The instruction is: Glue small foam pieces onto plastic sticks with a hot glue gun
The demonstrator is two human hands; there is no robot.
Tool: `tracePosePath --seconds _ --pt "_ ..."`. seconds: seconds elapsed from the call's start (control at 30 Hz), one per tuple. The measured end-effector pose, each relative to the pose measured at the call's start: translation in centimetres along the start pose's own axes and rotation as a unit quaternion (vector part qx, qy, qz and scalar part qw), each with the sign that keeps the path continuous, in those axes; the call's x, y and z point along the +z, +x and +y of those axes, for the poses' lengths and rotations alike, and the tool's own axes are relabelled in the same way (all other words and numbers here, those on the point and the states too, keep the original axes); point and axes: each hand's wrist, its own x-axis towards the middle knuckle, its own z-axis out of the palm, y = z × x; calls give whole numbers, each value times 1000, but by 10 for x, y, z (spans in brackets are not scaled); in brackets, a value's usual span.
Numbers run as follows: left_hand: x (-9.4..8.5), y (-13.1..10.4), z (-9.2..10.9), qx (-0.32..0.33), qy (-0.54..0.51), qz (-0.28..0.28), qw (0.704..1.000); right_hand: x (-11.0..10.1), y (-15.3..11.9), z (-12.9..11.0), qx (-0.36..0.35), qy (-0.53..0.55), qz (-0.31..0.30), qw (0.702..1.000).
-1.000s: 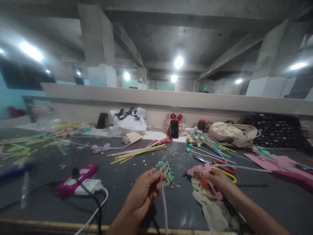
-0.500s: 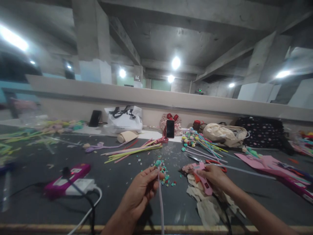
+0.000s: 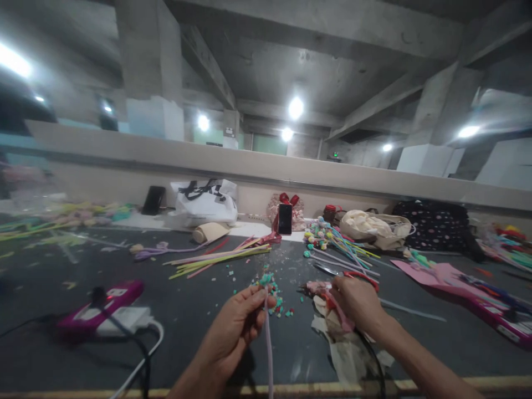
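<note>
Near the middle of the dark table, my left hand (image 3: 239, 327) pinches a pale lilac stem (image 3: 268, 349) just below its small teal tip (image 3: 266, 278). Beyond the fingers lie scattered teal and red bits (image 3: 279, 303). To the right, my right hand (image 3: 358, 302) is wrapped round a pink glue gun (image 3: 341, 316), whose dark nozzle points left. Crumpled pale scraps (image 3: 343, 352) lie under the gun. Red-handled scissors (image 3: 361, 276) lie just behind my right hand, partly covered by it.
A purple power strip (image 3: 103, 305) with a white plug and cables is at the left. Yellow and pink stems (image 3: 220, 260), a phone (image 3: 285, 219), flower-tipped stems (image 3: 322, 235), a white bag (image 3: 205, 202) and a pink sheet (image 3: 440, 277) lie farther back.
The view has shifted slightly, so most things sit farther left. My right hand has moved over more of the pink glue gun, which is now tilted and more hidden. My left hand keeps its pinch.
</note>
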Motion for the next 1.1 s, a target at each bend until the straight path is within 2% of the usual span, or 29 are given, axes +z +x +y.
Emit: tracePosePath --seconds 0.17,0.37,0.5,0.63,0.77,0.83,0.9,1.0,1.1 --pt "1 1 0 8 6 -6 1000 7 -4 12 0 0 -28 1000" --pt "3 1 0 -1 3 8 1000 18 -9 10 8 11 -27 1000" --pt "5 -1 1 -2 10 7 1000 18 -9 19 21 19 -9 1000" --pt "5 -1 0 -3 18 4 1000 19 -22 29 28 15 -14 999" --pt "4 2 -4 -8 25 -4 1000 15 -33 24 18 -11 -3 1000" --pt "5 3 -6 -8 28 -9 1000 10 -31 14 -9 -20 14 1000" --pt "7 3 -7 -4 29 -18 999 6 -23 -1 -66 -16 14 998" --pt "10 2 -9 -12 46 -33 998 6 -4 -26 -175 -12 -25 984" --pt "10 2 -11 -17 58 -41 997 12 13 -46 -244 -26 -58 968"
